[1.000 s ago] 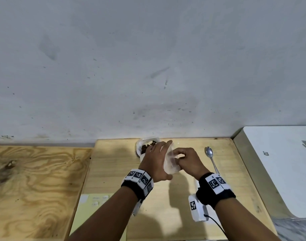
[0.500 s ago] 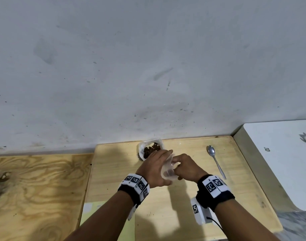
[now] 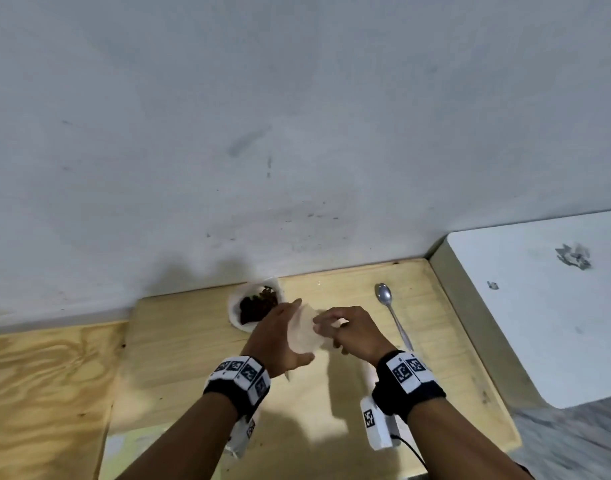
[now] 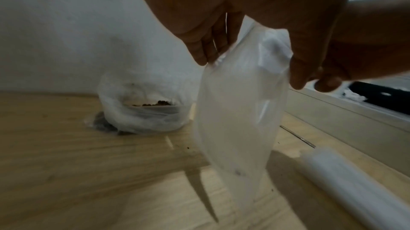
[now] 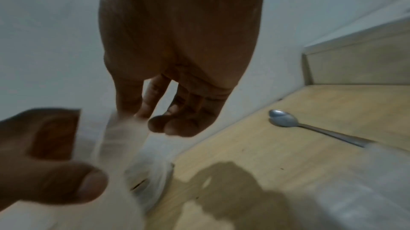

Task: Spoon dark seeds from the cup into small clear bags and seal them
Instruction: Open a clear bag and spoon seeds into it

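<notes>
A small clear bag (image 3: 304, 329) hangs between both hands above the wooden board (image 3: 179, 344). My left hand (image 3: 280, 336) holds the bag's left side, fingers on one face and thumb on the other. My right hand (image 3: 345, 329) pinches the bag's top edge from the right. In the left wrist view the bag (image 4: 237, 111) hangs limp and looks nearly empty, with a dark speck near the bottom. The cup of dark seeds (image 3: 257, 306), wrapped in clear plastic, stands at the board's back just left of the hands. A metal spoon (image 3: 390, 311) lies on the board to the right.
A grey wall rises right behind the board. A raised white slab (image 3: 539, 306) borders the board on the right. A stack of clear bags (image 4: 355, 186) lies on the board near the right wrist. Darker plywood (image 3: 47, 393) extends to the left.
Both hands with the bag stayed close together beside the cup. The camera tilted, so the board sits lower in the frame. The bag now looks more spread between the hands.
</notes>
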Tool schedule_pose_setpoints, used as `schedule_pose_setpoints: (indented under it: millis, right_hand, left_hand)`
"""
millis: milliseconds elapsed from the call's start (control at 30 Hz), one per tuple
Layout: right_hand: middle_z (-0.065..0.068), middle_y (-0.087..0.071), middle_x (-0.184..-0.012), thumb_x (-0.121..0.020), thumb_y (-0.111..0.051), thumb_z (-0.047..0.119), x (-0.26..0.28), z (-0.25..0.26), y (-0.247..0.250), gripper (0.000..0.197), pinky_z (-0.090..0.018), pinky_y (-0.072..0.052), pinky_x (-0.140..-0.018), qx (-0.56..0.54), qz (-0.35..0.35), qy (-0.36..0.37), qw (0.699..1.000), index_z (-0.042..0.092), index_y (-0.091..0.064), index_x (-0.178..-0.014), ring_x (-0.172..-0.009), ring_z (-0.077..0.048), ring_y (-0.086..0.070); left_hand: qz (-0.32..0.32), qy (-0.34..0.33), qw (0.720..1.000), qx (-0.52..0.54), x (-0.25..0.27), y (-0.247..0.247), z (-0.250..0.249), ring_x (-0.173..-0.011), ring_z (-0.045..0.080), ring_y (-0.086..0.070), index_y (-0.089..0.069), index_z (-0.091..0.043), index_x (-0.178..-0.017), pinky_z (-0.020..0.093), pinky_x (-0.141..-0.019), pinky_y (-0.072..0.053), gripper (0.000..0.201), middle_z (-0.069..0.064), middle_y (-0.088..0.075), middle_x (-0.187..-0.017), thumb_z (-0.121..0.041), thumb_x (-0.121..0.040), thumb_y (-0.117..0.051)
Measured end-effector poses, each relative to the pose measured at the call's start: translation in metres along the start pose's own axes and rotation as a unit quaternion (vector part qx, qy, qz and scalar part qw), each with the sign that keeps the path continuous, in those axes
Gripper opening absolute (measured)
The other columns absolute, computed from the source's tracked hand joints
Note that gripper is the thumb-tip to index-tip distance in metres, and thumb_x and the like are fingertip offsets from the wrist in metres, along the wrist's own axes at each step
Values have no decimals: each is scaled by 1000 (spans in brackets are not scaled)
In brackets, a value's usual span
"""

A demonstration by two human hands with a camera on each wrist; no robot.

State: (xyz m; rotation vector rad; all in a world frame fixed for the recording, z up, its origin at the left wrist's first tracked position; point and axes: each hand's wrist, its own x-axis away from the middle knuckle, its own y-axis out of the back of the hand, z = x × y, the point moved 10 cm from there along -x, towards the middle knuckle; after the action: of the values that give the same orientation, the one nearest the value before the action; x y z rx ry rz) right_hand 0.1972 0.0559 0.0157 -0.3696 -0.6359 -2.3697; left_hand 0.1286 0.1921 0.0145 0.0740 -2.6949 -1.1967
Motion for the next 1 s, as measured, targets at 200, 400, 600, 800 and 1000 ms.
schedule_pose_setpoints:
  millis: [200,400,600,800,1000]
  right_hand:
    - [1,-75,-93,-81,-75,26,-7,-105,115,9,-33,-54,-83,64,-210,-128,967,22,-73,-89,-92,-23,-69]
    - [8,-62,-78,-71,-72,41,-11,-164,141,22,-28,-48,-67,135,-179,-244,943,24,-63,-81,-76,-20,-62]
    - [8,-66,-69,-69,-66,29,-23,-173,138,7,-25,-53,-65,180,-167,-252,936,24,-69,-72,-67,-17,-63]
    - [7,-67,-81,-77,-61,32,-28,-169,141,4,-24,-46,-63,224,-158,-241,931,30,-64,-75,-68,-18,-57]
    - [1,-71,-77,-80,-56,36,-30,-149,153,19,-29,-54,-66,213,-169,-189,944,24,-70,-75,-73,-23,-65]
  left_hand:
    - [-34,88,995,36,-25,-14,12,-115,17,-52,-45,-20,-142,30,-99,-42,114,-2,-55,-128,-71,-44,-73]
    - [-24,103,994,30,-50,-30,-6,-113,13,-48,-42,-18,-144,20,-94,-33,101,-1,-51,-132,-46,-59,-88]
    - [-19,113,993,22,-57,-33,-12,-119,17,-49,-40,-21,-145,24,-99,-37,100,-1,-49,-135,-47,-61,-86]
    - [-37,126,991,22,-52,-25,-10,-119,16,-47,-40,-22,-145,25,-98,-35,99,-2,-48,-136,-47,-62,-86]
    - [-80,129,988,33,-38,-7,-1,-122,19,-48,-44,-21,-143,36,-105,-40,99,1,-51,-137,-51,-59,-87]
